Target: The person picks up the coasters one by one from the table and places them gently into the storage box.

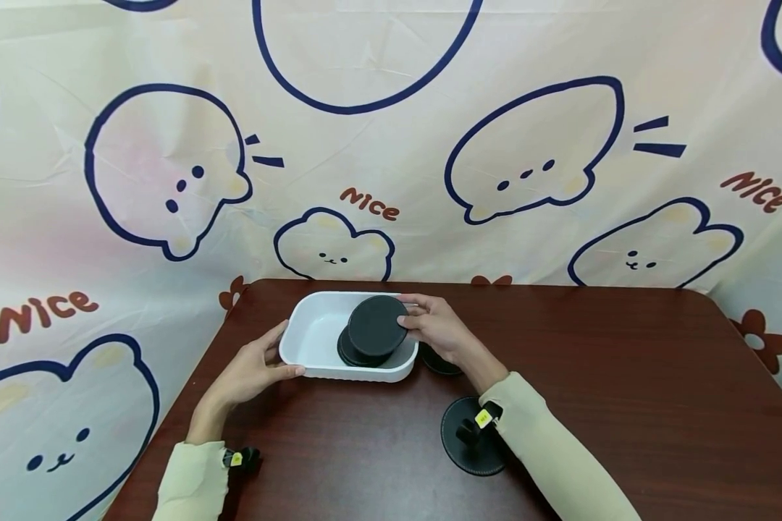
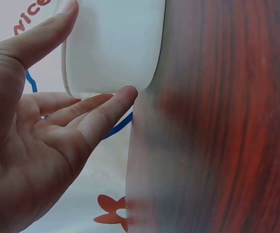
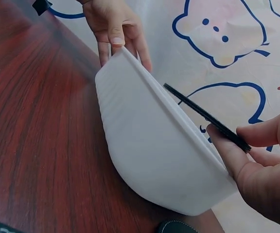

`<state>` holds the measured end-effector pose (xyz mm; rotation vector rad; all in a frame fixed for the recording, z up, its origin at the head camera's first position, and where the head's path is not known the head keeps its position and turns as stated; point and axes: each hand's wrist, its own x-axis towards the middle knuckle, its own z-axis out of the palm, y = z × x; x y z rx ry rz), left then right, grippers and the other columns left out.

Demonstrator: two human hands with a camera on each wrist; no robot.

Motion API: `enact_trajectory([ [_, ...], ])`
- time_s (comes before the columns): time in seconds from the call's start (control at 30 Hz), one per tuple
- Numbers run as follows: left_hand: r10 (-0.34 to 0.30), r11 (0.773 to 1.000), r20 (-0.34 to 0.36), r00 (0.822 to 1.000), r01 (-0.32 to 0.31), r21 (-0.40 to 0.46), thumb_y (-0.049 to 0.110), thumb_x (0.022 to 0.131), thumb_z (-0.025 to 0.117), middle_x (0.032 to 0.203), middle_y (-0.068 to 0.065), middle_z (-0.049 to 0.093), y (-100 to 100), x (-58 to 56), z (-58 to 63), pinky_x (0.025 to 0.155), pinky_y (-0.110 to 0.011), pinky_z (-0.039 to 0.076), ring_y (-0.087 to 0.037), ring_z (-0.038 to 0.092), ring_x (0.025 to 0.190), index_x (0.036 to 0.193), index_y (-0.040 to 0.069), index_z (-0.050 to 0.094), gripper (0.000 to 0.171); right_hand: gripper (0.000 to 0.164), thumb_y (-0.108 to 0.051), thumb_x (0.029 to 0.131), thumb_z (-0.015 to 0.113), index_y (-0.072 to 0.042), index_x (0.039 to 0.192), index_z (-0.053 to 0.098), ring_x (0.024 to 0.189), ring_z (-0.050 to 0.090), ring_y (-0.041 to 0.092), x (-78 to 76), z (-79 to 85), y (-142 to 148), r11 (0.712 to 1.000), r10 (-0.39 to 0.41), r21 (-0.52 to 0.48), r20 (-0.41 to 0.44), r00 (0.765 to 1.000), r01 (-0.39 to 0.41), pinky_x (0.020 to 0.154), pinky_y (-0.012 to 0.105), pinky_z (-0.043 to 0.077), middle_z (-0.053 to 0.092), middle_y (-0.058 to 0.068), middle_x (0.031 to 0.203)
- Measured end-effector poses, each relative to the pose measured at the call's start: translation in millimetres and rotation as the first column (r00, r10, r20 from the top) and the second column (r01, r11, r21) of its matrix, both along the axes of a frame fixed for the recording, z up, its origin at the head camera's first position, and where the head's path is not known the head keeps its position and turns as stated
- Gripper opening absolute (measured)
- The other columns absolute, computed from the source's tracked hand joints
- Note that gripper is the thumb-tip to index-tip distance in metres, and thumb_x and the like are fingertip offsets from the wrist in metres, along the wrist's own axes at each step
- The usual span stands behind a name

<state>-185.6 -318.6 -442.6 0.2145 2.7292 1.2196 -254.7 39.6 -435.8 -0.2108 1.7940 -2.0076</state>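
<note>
The left hand (image 1: pixel 254 367) holds the left end of the white tray (image 1: pixel 313 325), thumb at the near corner of the rim and fingers against the outer wall, probably to keep the tray steady while the other hand works at its right end. There the right hand (image 1: pixel 435 329) pinches the right edge of a black disc (image 1: pixel 378 325), thumb on one face and fingers on the other; gripping only the edge seems meant to leave most of the disc free over the tray. The right wrist view shows this disc edge-on, tilted above the rim. Below it, in the right half of the tray, lie more dark discs (image 1: pixel 350 353), mostly covered, so their number cannot be told. Another round black piece (image 1: pixel 442 363) sits just right of the tray, partly hidden by the right hand and wrist. Nearer on the table (image 1: pixel 625 362), a larger-looking black round (image 1: pixel 459 452) is overlapped by the right wrist camera (image 1: pixel 489 414) and sleeve (image 1: pixel 554 434), and the dark shape at its middle is hard to make out. Whether the tray's base fully touches the table is unclear.
</note>
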Motion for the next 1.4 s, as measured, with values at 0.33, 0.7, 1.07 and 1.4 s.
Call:
enact_trajectory([
  [0.33, -0.002, 1.000, -0.003, 1.000, 0.002, -0.002, 0.036, 0.091, 0.088, 0.169, -0.029, 0.039, -0.4, 0.3, -0.4, 0.104, -0.050, 0.059, -0.048, 0.060, 0.141, 0.170, 0.001, 0.022, 0.109, 0.050, 0.003, 0.107, 0.057, -0.009, 0.156, 0.054, 0.117, 0.071, 0.020, -4.3, 9.6, -16.7, 0.999, 0.001, 0.045, 0.017, 1.000, -0.001, 0.094, 0.031, 0.063, 0.062, 0.021, 0.152],
  [0.7, -0.005, 1.000, -0.006, 1.000, 0.006, 0.009, 0.031, 0.092, 0.088, 0.167, -0.030, 0.041, 1.6, -1.0, 2.0, 0.105, -0.051, 0.058, -0.048, 0.058, 0.142, 0.171, 0.004, 0.023, 0.106, 0.050, 0.002, 0.106, 0.059, -0.010, 0.155, 0.055, 0.115, 0.067, 0.022, -8.8, 9.0, -22.4, 0.991, 0.021, 0.136, -0.033, 0.999, -0.017, 0.085, 0.032, 0.058, 0.059, 0.022, 0.152],
  [1.07, -0.004, 1.000, -0.007, 1.000, 0.004, 0.003, 0.033, 0.091, 0.088, 0.167, -0.031, 0.041, 0.4, -0.5, 0.4, 0.104, -0.051, 0.059, -0.049, 0.058, 0.142, 0.170, 0.002, 0.023, 0.107, 0.046, -0.002, 0.106, 0.059, -0.007, 0.152, 0.058, 0.133, 0.065, 0.033, -8.2, 11.0, -25.6, 0.954, 0.147, 0.282, -0.129, 0.981, -0.105, 0.108, 0.051, 0.059, 0.062, 0.022, 0.148],
  [1.4, -0.001, 1.000, -0.015, 1.000, 0.001, 0.001, 0.034, 0.091, 0.089, 0.166, -0.031, 0.042, 0.1, -1.0, -0.6, 0.103, -0.052, 0.060, -0.049, 0.060, 0.140, 0.170, 0.003, 0.023, 0.108, 0.041, -0.012, 0.107, 0.064, -0.007, 0.147, 0.065, 0.140, 0.064, 0.033, 1.2, 22.2, -15.3, 0.842, 0.210, 0.537, -0.403, 0.891, 0.044, 0.112, 0.050, 0.057, 0.067, 0.012, 0.150],
])
